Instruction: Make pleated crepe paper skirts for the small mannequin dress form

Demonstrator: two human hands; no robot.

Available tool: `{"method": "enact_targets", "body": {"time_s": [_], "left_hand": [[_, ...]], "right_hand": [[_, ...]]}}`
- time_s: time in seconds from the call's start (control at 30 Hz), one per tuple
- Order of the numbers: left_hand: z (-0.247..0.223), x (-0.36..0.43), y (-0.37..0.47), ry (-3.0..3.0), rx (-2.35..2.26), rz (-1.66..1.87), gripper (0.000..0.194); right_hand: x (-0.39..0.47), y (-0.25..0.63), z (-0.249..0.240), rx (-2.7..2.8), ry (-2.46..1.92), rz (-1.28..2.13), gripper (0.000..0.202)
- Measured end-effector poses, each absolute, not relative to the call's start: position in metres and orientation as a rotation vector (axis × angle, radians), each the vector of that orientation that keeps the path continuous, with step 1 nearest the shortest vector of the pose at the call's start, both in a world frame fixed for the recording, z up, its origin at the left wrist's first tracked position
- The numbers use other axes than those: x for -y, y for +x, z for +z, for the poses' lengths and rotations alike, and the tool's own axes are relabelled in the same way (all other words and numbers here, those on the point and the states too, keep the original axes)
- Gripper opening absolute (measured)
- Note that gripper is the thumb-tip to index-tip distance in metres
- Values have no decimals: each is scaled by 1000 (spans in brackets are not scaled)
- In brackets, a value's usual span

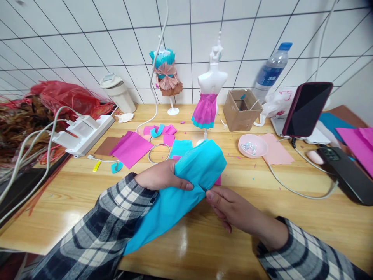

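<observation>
A large folded piece of turquoise crepe paper [180, 206] slants across the middle, one end hanging toward the table's front edge. My left hand [163, 175] is closed on it, thumb on top and fingers hidden behind. At the paper's right edge, my right hand [225, 204] has thumb and forefinger pinched together beside a short slit or crease. A thin dark sliver shows at those fingertips; what it belongs to is hidden. Behind the paper stands a white mini dress form [212, 79] in a magenta skirt [204, 109] with a turquoise hem.
Another dress form [168, 74] wears ruffled paper. Magenta sheets [132, 149], a metal ring [159, 153] and turquoise scraps [116, 167] lie left. Right are a pink bead bowl [253, 146], cardboard box [242, 111], bottle [272, 68], propped phone [307, 109], black phone [346, 175] and cables. A power strip [87, 134] stands left.
</observation>
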State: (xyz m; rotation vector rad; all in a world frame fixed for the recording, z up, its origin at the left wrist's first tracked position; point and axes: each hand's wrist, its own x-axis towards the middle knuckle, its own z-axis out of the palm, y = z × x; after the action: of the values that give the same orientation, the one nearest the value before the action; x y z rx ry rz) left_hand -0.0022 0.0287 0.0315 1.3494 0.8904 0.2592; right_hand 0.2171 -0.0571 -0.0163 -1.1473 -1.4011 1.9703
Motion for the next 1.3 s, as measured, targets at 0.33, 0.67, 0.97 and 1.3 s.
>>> {"method": "enact_targets", "body": {"time_s": [0.33,0.67,0.97,1.3], "left_hand": [[32,-27,-3,1485,-895,248,43],[28,-23,5,1559,-924,214,51],[27,-26,4,1565,-896,216,51],[21,-28,-1,1506,-763,240,52]], "right_hand": [[56,216,-13,1341,-1230,1970,57],[58,208,-14,1136,-1447,1881,60],[64,200,-12,978,-1359,1914,59],[66,199,-10,995,-1290,1925,57]]}}
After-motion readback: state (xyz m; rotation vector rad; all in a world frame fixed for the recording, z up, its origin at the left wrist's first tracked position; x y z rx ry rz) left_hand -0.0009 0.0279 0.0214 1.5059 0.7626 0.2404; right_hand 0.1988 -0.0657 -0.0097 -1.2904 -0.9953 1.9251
